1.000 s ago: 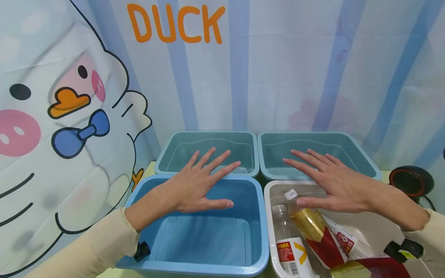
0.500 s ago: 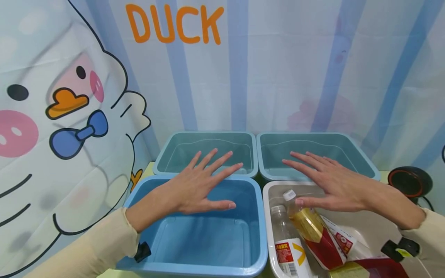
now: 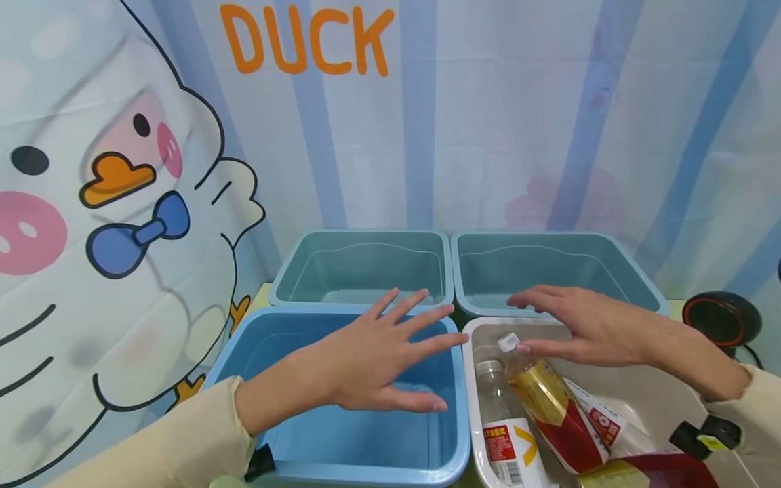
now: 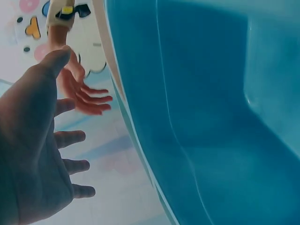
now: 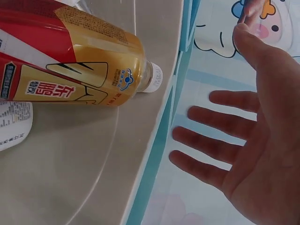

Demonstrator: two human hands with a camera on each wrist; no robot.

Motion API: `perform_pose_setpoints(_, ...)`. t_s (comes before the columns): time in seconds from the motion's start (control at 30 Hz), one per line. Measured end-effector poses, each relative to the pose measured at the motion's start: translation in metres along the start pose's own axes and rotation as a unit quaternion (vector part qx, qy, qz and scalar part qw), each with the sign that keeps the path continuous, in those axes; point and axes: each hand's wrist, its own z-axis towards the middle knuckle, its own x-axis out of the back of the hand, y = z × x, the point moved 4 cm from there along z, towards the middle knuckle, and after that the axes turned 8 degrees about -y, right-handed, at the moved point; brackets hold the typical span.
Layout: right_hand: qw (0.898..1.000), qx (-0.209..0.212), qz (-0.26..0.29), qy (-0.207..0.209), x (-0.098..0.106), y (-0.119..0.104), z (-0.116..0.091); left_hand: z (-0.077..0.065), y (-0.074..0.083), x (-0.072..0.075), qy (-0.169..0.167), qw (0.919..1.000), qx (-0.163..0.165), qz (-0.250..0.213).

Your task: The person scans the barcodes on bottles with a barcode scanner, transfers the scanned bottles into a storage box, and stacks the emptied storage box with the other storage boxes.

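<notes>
My left hand [image 3: 390, 359], fingers spread, hovers palm down over the right half of the blue bin [image 3: 360, 468], holding nothing. Over the back of the off-white bin [image 3: 665, 400] my right hand [image 3: 598, 329] hangs with its fingers slightly bent and nothing in its grasp. Just below its thumb lies a gold-and-red drink bottle [image 3: 558, 413] with a white cap. Left of that bottle is a clear bottle with a white label [image 3: 512, 447]. Under them sit a white-labelled bottle [image 3: 601, 413] and another gold-and-red bottle [image 3: 653, 471], partly cut off. In the right wrist view the gold-and-red bottle [image 5: 93, 51] is apart from the fingers.
Two teal bins stand behind, one at the left [image 3: 366, 271] and one at the right [image 3: 549, 268]. A dark round device [image 3: 722, 318] with a cable is at the far right. A printed duck curtain [image 3: 518, 122] hangs behind and along the left.
My left hand has moved right and toward me, from the blue bin's left-middle to its right side. The fingers of my right hand have bent downward. The bottles have stayed put.
</notes>
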Motion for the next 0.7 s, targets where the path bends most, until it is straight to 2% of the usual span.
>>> perform_pose_setpoints(0.33,0.992,0.032,0.069,-0.102,-0.016,0.008,0.001,0.017,0.039,-0.007,-0.055,0.9942,-0.091,0.019)
perform_pose_setpoints(0.57,0.985,-0.026,0.085,-0.146,-0.031,0.018,-0.001,0.028,0.062,-0.015,-0.078,0.9812,-0.176,0.008)
perform_pose_setpoints(0.7,0.982,-0.035,0.091,-0.160,-0.039,0.023,-0.002,0.033,0.073,-0.020,-0.086,0.9745,-0.206,0.022)
